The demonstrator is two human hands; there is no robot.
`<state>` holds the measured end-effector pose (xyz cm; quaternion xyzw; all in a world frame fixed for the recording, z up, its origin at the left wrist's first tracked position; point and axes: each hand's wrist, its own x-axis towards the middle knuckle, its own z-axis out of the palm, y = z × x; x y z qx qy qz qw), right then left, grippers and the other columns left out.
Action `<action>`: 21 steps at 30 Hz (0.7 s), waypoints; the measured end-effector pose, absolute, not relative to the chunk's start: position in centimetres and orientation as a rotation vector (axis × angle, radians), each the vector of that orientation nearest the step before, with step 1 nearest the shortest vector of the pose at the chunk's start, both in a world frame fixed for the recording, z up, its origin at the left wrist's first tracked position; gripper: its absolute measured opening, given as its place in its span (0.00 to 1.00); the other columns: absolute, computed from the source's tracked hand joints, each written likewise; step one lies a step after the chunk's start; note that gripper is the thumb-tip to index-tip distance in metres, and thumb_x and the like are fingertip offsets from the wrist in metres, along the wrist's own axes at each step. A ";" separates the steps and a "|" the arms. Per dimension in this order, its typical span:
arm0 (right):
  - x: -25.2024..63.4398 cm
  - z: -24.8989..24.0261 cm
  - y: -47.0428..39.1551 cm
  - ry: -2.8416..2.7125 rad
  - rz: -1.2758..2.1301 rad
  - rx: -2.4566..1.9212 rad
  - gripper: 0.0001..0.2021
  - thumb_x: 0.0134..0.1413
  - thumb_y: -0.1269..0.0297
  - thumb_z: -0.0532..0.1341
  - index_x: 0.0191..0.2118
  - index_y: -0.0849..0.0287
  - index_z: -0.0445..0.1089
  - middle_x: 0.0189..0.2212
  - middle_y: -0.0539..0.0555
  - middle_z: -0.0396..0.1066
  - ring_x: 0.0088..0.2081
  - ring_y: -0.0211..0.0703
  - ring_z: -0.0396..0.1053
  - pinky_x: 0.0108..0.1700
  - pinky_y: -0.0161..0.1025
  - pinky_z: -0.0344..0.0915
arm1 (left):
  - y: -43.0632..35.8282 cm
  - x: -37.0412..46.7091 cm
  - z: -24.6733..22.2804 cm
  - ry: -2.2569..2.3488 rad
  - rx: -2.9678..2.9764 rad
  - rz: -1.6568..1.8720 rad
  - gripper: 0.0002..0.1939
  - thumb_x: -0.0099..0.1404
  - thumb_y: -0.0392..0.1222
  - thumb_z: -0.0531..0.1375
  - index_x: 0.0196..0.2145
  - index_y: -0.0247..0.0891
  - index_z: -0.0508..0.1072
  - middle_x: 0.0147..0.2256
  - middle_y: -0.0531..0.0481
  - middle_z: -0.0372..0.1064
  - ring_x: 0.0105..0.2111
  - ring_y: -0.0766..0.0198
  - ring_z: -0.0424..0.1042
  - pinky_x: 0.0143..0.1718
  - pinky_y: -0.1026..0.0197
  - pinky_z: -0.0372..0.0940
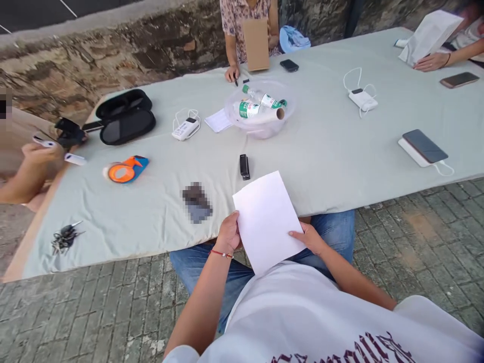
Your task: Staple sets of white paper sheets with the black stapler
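White paper (268, 222) is held over my lap, its far end reaching over the table edge. My left hand (229, 232), with a red string bracelet at the wrist, grips the paper's left edge. On the right side, my right hand (308, 238) pinches the paper with the thumb on top and the other fingers partly hidden beneath. Just beyond the paper lies a black stapler (244, 167). A pixelated dark item (197, 202) rests on the cloth left of the paper.
A clear bowl (260, 132) holds bottles and a cardboard tube. Orange tape dispenser (126, 170), black case (128, 126) and keys (65, 238) lie left. A phone on a white device (423, 147) lies right. People sit across, left and far right.
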<state>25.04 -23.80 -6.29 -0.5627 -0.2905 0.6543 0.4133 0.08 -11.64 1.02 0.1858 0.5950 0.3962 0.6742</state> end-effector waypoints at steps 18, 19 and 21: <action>30.5 -4.9 -24.5 -0.468 1.245 -1.624 0.21 0.45 0.52 0.69 0.46 0.56 0.76 0.45 0.55 0.79 0.47 0.56 0.76 0.48 0.50 0.73 | -14.6 3.3 -0.9 1.179 0.455 0.815 0.23 0.48 0.50 0.73 0.37 0.33 0.75 0.34 0.41 0.78 0.39 0.52 0.78 0.42 0.53 0.72; 31.3 -4.7 -24.4 -0.453 1.199 -1.655 0.21 0.45 0.53 0.69 0.45 0.56 0.76 0.44 0.55 0.79 0.46 0.56 0.76 0.48 0.50 0.73 | -14.6 3.2 -0.9 1.167 0.470 0.832 0.23 0.48 0.50 0.72 0.37 0.33 0.74 0.35 0.41 0.78 0.40 0.51 0.78 0.43 0.54 0.71; 33.0 -4.2 -24.5 -0.390 1.128 -1.688 0.19 0.44 0.54 0.69 0.44 0.54 0.76 0.42 0.54 0.80 0.44 0.56 0.77 0.45 0.50 0.75 | -14.5 2.8 -1.0 1.192 0.510 0.880 0.22 0.50 0.50 0.71 0.38 0.33 0.74 0.35 0.42 0.78 0.42 0.51 0.77 0.44 0.54 0.71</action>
